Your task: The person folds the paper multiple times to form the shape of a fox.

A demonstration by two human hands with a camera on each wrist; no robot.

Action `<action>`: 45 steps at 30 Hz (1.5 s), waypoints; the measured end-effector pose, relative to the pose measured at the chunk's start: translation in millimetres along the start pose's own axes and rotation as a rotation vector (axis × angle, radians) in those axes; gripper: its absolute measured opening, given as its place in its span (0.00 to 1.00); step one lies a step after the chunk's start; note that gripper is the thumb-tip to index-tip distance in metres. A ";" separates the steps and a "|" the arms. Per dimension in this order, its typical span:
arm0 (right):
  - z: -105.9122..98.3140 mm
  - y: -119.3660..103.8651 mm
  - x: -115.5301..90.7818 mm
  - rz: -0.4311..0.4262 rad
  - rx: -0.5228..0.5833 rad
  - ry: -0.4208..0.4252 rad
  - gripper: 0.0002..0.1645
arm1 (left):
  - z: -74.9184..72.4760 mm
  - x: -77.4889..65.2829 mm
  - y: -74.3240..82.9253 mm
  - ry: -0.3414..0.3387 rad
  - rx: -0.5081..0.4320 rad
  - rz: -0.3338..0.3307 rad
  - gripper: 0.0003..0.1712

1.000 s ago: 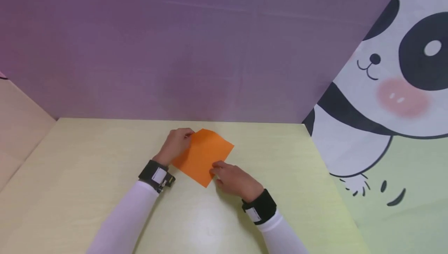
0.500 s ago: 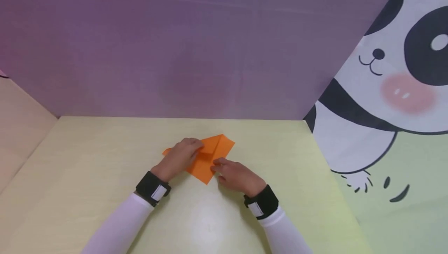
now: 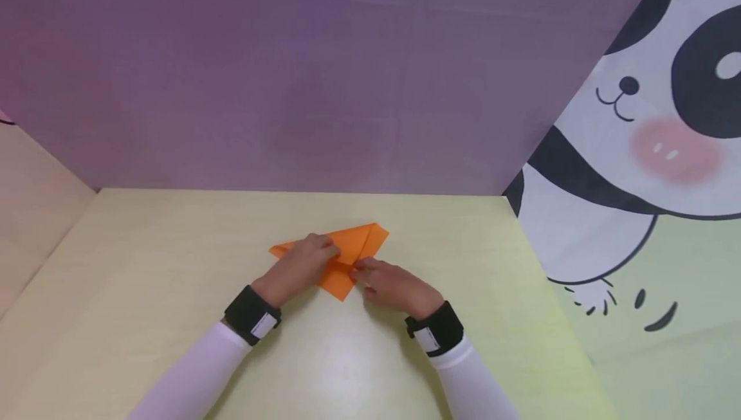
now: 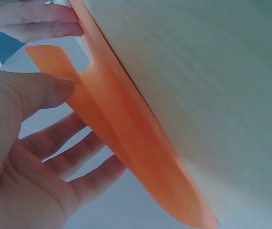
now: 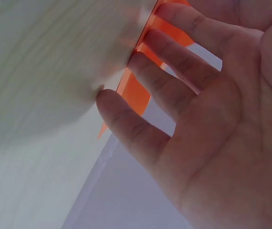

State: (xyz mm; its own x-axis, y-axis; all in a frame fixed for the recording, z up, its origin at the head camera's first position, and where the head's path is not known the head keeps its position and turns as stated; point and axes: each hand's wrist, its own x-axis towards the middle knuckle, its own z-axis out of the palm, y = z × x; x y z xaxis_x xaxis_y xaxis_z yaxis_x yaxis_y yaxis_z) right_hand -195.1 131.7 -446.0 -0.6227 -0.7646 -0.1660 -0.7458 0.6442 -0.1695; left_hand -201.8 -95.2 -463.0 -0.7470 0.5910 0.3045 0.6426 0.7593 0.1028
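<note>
Orange paper [image 3: 352,240]: judged light, easily creased | pinched by left hand [image 3: 298,267]; pressed by right hand [image 3: 398,286], fingers extended | best held by edges

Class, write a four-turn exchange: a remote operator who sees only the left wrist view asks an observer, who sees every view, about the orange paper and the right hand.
Operator: My left wrist view is too close. Does the orange paper reach the far edge of the table?
Observer: No. The head view shows a strip of table between the paper and that edge.
Operator: I see only part of the right hand. How do its fingers lie?
Observer: The right wrist view shows four extended, with gaps between them, at the paper's edge.
</note>
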 end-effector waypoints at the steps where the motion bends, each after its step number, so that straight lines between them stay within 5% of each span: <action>1: -0.2 1.0 -0.4 0.006 0.009 -0.015 0.25 | 0.9 -0.5 0.4 0.001 0.008 0.008 0.13; 12: 1.6 8.7 -7.8 0.076 0.156 -0.119 0.31 | 5.8 -8.6 8.1 -0.050 -0.035 0.026 0.06; 17: 4.1 9.3 -9.8 0.067 0.266 -0.130 0.33 | 3.1 -13.0 11.8 -0.124 -0.106 -0.016 0.16; 20: 6.5 10.5 -8.9 0.053 0.264 -0.061 0.28 | 2.5 -13.8 12.2 -0.123 -0.106 -0.008 0.18; 28: 15.5 2.8 7.7 -0.069 -0.125 0.322 0.10 | 6.2 -14.5 11.2 -0.038 -0.025 0.058 0.18; 36: 19.1 -4.7 15.4 -0.148 -0.253 0.288 0.09 | 2.9 -18.5 10.7 -0.095 -0.004 0.114 0.22; 45: 17.3 -4.9 16.8 -0.226 -0.308 0.310 0.10 | -4.8 -21.3 11.5 -0.075 0.081 0.137 0.20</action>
State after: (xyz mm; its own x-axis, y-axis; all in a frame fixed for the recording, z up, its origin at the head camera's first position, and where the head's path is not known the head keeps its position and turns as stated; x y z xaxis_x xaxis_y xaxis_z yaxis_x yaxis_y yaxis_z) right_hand -197.9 116.0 -464.8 -0.4433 -0.8844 0.1462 -0.8766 0.4618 0.1355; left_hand -177.6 -100.4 -463.8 -0.6660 0.7069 0.2383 0.7257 0.6879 -0.0125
